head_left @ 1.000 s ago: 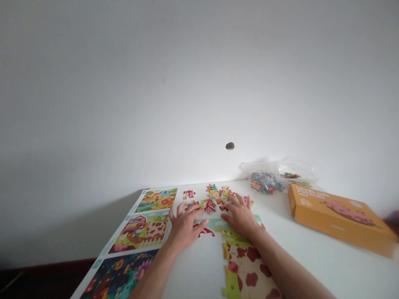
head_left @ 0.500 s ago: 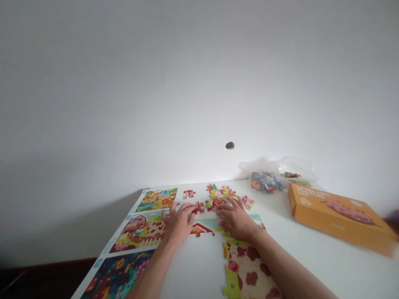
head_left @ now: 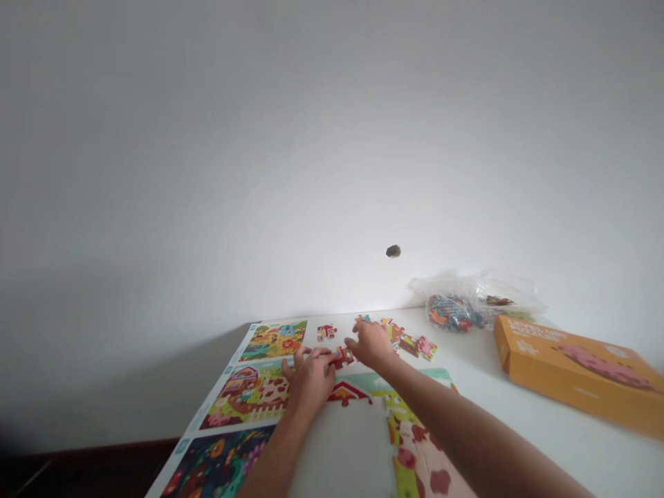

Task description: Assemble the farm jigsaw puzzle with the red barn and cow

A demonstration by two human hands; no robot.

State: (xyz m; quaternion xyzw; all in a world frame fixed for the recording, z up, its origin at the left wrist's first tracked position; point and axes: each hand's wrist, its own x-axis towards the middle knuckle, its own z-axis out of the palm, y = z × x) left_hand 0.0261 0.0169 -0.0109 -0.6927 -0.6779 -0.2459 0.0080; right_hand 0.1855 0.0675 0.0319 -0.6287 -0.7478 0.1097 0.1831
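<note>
My left hand [head_left: 310, 377] rests low over the table with its fingers apart. Its fingertips reach the edge of a red puzzle piece [head_left: 343, 356]. Further back, my right hand [head_left: 374, 344] hovers over the loose puzzle pieces [head_left: 395, 332], index finger and thumb apart; its palm hides part of the pile. Below the hands lies a partly joined puzzle [head_left: 422, 453] showing a spotted cow, with a red roof section [head_left: 348, 393] along its top edge. My right forearm covers some of it.
A printed picture sheet [head_left: 236, 394] lies at the left. One red barn piece [head_left: 326, 333] sits apart at the back. Plastic bags of pieces [head_left: 451, 311] lean near the wall, and an orange puzzle box [head_left: 575, 366] stands at the right.
My right hand has moved left and back over the loose pieces, uncovering pieces on the pile's right side. My left hand stays near the red piece. The view has shifted slightly.
</note>
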